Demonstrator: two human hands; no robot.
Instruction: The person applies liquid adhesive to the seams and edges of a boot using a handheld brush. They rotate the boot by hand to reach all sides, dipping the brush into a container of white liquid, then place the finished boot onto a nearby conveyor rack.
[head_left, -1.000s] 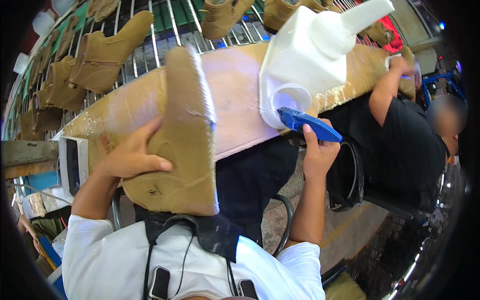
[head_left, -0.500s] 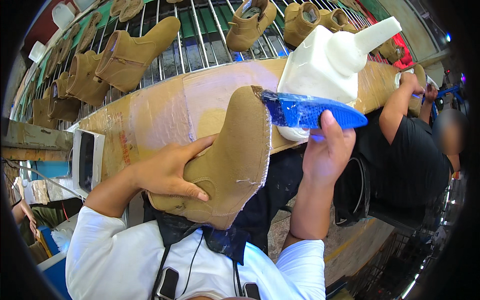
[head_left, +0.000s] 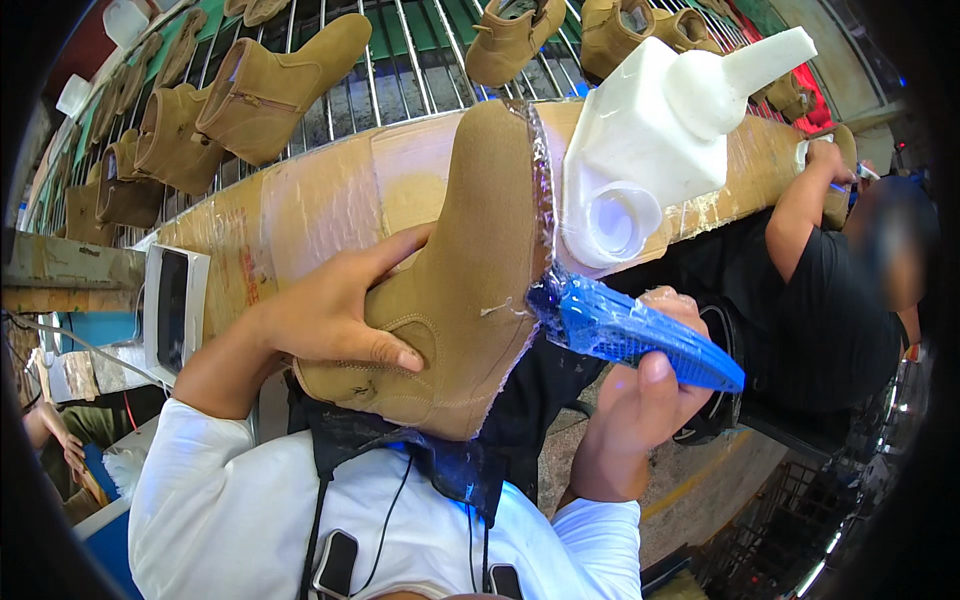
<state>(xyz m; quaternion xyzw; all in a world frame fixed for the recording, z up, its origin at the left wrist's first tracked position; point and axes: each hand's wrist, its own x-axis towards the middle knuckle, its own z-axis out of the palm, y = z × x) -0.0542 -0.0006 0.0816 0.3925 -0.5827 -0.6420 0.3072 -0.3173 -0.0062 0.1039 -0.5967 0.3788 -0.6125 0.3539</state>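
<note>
Two hands, tan boot (head_left: 470, 290), blue brush (head_left: 640, 335)

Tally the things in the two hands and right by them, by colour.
Tan: 1, the boot upper held by the left hand
Blue: 1, the brush in the right hand
White: 1, the plastic jug on the wrapped bench
Total: 3

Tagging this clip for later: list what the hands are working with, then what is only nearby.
In use:
left hand gripping tan boot
right hand holding blue brush against the boot's edge

Nearby:
white jug
boots on wire rack
co-worker's arm
</note>
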